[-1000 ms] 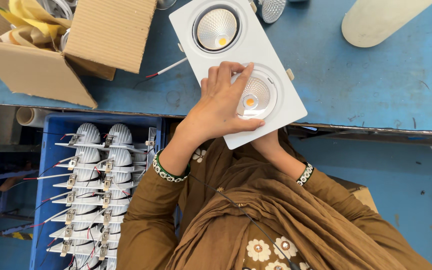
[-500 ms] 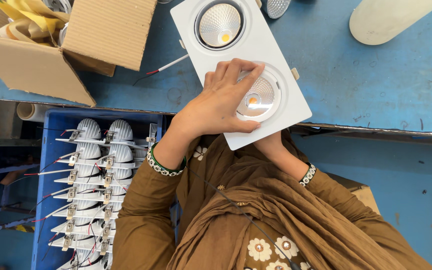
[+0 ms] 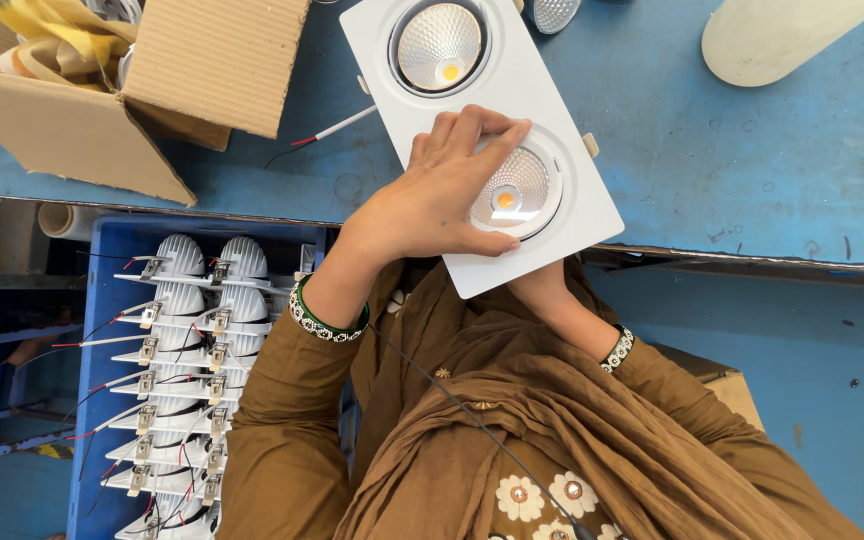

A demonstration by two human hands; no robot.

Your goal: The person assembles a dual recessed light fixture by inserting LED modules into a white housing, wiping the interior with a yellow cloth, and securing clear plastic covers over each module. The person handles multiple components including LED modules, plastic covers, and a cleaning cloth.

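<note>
A white rectangular double downlight fixture [image 3: 527, 85] lies tilted on the blue table's near edge and overhangs it. Its far lamp [image 3: 439, 45] shows a ribbed reflector. My left hand [image 3: 427, 205] lies over the near lamp [image 3: 517, 190], with fingers and thumb gripping around its round ring. My right hand [image 3: 540, 285] reaches under the fixture's near corner and holds it from below. Only its wrist and heel show; the fingers are hidden. Both wrists wear bangles.
An open cardboard box [image 3: 192, 60] with yellow packing stands at the back left. A red-and-white wire [image 3: 337, 125] runs out from under the fixture. A cream cylinder [image 3: 772, 35] lies at the back right. Below the table, a blue crate [image 3: 92, 330] holds several white lamp housings [image 3: 187, 300].
My left hand's fingers have shifted around the near lamp's ring and closed in a little. The fixture has barely moved.
</note>
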